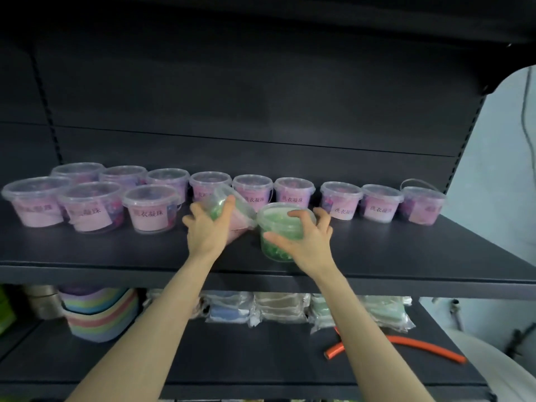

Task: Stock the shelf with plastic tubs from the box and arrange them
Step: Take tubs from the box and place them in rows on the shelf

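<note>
1. Dark metal shelving fills the view. Nearest is the lower shelf (261,361), carrying stacked pastel basins (98,314), clear packets (261,309) and an orange hose (406,345).
2. Both forearms reach over it to the front of the upper shelf (116,250), where the work is.
3. Left hand (207,227): fingers wrapped round a tilted tub (239,217) with green contents and a pink label. Its lid leans up, left and away, its base points down and right.
4. Right hand (307,242): thumb on the near wall, fingers curled over the lid of an upright green tub (282,224), just right of the tilted one.
5. Governing relation – the front row (149,210) of three pink-labelled tubs ends just left of the left hand, so the bare shelf front runs rightward from there. In my judgement the tilted tub needs righting before it can stand as the fourth, and the left hand is the nearer to that place. The green tub would follow to its right.
6. Behind stands the back row (293,192) of pink-labelled tubs against the back panel (261,111) – the rightmost with its handle raised.
7. Not determinable: whether the two held tubs touch, whether the green tub rests on the shelf, and the tilted tub's label, which is blurred. No box is in view.
</note>
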Available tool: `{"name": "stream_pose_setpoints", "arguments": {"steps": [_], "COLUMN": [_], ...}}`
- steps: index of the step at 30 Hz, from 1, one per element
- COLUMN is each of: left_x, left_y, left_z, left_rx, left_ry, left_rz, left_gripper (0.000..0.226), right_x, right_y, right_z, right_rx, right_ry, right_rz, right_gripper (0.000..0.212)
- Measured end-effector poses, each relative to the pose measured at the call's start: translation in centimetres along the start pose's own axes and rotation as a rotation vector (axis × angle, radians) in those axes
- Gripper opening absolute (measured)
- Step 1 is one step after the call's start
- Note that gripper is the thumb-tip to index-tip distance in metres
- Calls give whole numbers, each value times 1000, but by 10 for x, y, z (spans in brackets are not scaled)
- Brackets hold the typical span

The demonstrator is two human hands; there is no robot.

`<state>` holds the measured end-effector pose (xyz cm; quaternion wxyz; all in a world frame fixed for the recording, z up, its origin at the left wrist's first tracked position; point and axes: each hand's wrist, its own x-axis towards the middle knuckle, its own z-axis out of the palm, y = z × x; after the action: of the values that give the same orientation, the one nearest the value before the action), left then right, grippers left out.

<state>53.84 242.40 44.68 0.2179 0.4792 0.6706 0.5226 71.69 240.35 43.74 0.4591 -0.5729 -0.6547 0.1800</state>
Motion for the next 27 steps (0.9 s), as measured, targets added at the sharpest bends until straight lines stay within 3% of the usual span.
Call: {"name": "stream_pose_setpoints", "arguments": {"steps": [2,4,6,8,10,12,14,16,18,21,23,25,27], "left_x": [6,11,13,9,4,4,9,14,21,27,29,32,35], "left_y": [-5,-10,-16,-21,-26,-31,-34,-33,-31,-28,-31,-38,-42], "left_z": [-8,-17,-25,-28,-25,-20,-20,-24,-29,-33,-36,-36,-35], "left_rx": [44,156,228,247,315,386,396,358,381,568,660,689,664], "left_ry": [6,64,187,258,194,97,50,20,19,77,115,135,115], "left_rz": [-29,-15,121,349,520,612,627,600,603,686,778,856,868], "left_gripper": [83,75,56,44,43,44,43,42,44,46,42,39,36], "right_x": [8,16,23,28,25,19,19,25,30,36,38,40,43], "right_y": [4,5,6,5,-7,-18,-16,-12,-12,-20,-24,-22,-16], "right_z": [6,1,-6,-10,-7,3,14,17,16,21,26,27,24], "right_rx": [-24,66,96,-123,-310,-404,-480,-377,-333,-605,-677,-639,-448], "right_ry": [49,-53,-175,-125,14,-17,-47,-19,10,59,37,-11,-74], "right_rz": [-32,-9,18,-23,-115,-145,-170,-207,-221,-250,-296,-354,-323], "right_gripper": [63,55,51,51,55,64,66,58,54,65,58,43,35]}}
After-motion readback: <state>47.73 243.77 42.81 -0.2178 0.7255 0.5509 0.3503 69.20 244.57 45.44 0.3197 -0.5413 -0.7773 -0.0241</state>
